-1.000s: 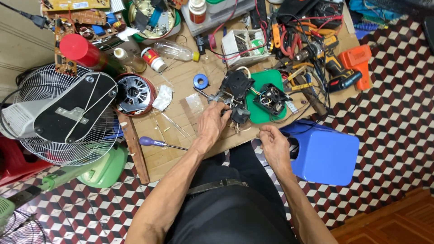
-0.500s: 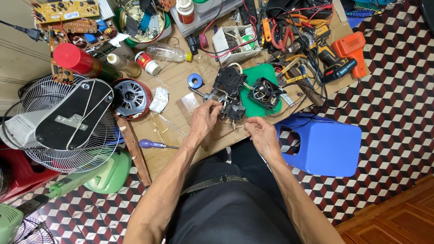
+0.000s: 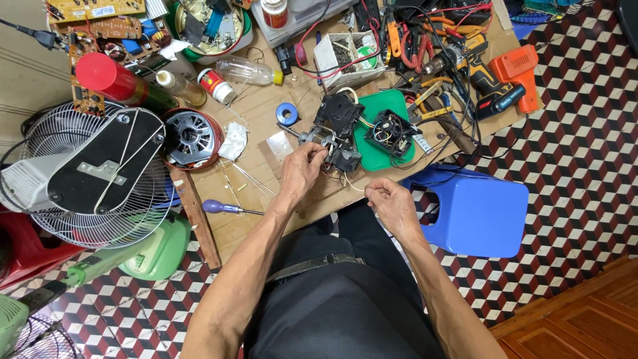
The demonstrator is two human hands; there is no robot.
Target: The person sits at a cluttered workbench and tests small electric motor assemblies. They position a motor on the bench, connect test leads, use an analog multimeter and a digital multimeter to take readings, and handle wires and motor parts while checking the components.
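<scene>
Hands at centre frame are working over a cluttered cardboard bench (image 3: 266,219). Left hand (image 3: 300,167) is pinching the motor assembly (image 3: 332,143), fingers pressed together on its near edge, apparently steadying it. Right hand (image 3: 391,203) is hanging off the bench's lower edge, fingers curled together around a thin pale wire (image 3: 352,185) running up toward the assembly, seemingly keeping it taut. Green pad (image 3: 372,156) is lying just right of the assembly, carrying a black housing (image 3: 392,131). Screwdriver (image 3: 222,208) is lying at lower left, near the left forearm. Fan guard (image 3: 86,176) is filling the left edge; blue stool (image 3: 475,213) is standing at right.
</scene>
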